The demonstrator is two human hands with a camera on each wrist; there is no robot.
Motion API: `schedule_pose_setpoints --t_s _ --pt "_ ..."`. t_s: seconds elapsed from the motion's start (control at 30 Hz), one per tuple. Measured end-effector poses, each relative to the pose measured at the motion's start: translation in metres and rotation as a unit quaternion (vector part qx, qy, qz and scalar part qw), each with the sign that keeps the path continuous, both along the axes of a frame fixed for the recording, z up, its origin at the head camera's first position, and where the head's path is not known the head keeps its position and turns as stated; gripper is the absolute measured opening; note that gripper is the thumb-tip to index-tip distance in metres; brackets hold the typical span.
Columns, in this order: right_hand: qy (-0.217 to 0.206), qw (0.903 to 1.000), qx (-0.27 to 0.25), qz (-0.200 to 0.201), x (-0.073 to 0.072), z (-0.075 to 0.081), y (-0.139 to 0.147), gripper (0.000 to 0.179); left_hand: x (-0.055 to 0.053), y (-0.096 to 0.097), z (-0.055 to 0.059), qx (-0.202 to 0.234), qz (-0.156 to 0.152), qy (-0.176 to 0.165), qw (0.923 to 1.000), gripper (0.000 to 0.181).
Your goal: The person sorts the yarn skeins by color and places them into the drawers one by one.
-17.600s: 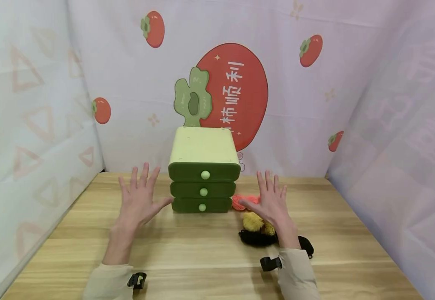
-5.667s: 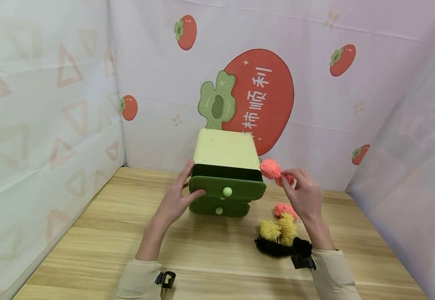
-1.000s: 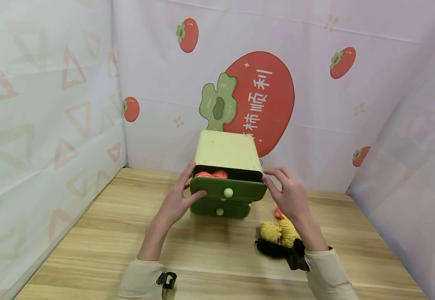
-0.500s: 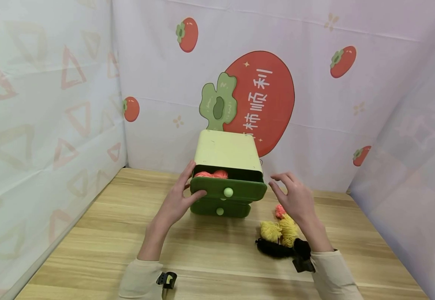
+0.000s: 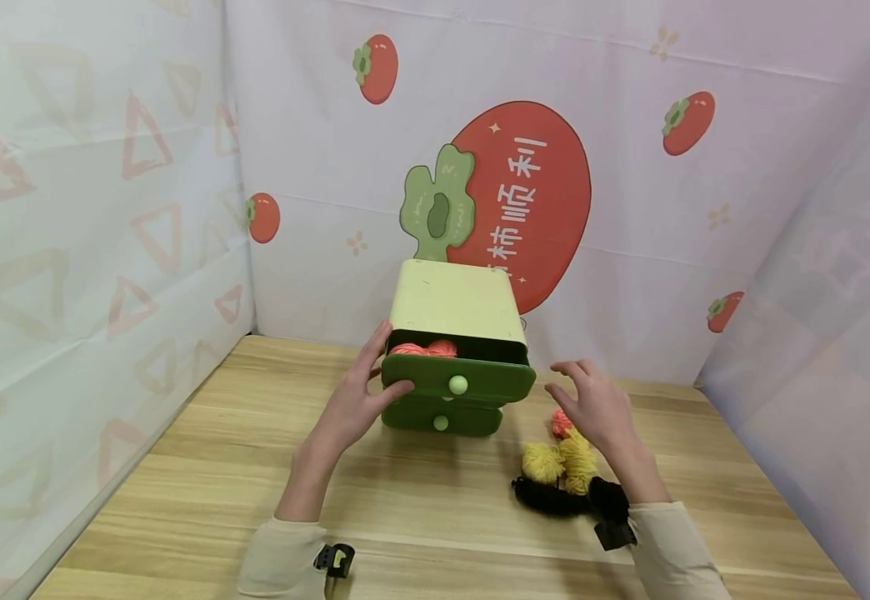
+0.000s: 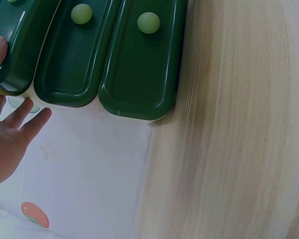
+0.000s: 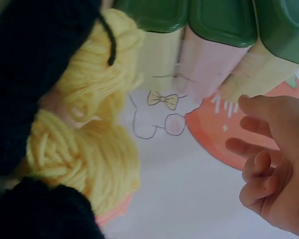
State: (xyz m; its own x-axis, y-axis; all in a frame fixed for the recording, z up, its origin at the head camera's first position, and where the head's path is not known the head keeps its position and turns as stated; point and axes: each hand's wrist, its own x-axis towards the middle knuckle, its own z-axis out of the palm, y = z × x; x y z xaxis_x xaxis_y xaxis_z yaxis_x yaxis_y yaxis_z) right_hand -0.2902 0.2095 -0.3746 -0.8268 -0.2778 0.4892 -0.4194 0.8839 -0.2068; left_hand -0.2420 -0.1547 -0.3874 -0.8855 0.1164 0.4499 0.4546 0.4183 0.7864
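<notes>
In the head view, a small cream cabinet [image 5: 453, 296] with dark green fronts stands on the table. Its top drawer [image 5: 495, 381] is pulled out, with a coral pink yarn skein [image 5: 435, 349] inside at the left. My left hand [image 5: 352, 398] rests against that drawer's left end, thumb on the front and fingers spread along the side. Free of any object, my right hand [image 5: 596, 406] hovers right of the drawer, fingers loosely bent. Below it lie another coral skein [image 5: 561, 422], partly hidden by the hand, and a yellow yarn skein [image 5: 577, 462].
In front of the yellow yarn lies a black yarn skein [image 5: 551, 498], partly behind the right wrist's camera. Lower drawers [image 6: 137, 64] look shut in the left wrist view. A printed cloth [image 5: 315, 167] backs the wooden table [image 5: 405, 517], with cloth walls at both sides.
Since earlier, the top drawer has been pulled out and a coral skein has gone into it. Over the last second my right hand has drawn away rightward from the drawer; my left hand stays put.
</notes>
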Motion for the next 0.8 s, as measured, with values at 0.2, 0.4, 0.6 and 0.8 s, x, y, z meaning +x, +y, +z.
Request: schedule_pose_setpoints --t_s 0.2,0.4,0.6,0.8 --pt "-0.054 0.998 0.024 -0.02 -0.006 -0.012 0.012 0.038 0.0 0.0 0.001 -0.003 0.001 0.004 1.0 0.088" --pt "-0.115 0.9919 0.044 -0.03 -0.009 -0.021 0.022 0.043 -0.001 0.0 0.001 -0.003 0.002 0.003 1.0 0.088" --pt "-0.167 0.9827 0.075 -0.028 -0.009 -0.026 0.026 0.047 -0.001 0.0 0.0 0.002 0.003 -0.001 1.0 0.088" --pt "-0.203 0.9742 0.092 -0.034 -0.012 -0.032 0.028 0.049 -0.001 0.001 0.0 0.005 0.0 -0.002 1.0 0.088"
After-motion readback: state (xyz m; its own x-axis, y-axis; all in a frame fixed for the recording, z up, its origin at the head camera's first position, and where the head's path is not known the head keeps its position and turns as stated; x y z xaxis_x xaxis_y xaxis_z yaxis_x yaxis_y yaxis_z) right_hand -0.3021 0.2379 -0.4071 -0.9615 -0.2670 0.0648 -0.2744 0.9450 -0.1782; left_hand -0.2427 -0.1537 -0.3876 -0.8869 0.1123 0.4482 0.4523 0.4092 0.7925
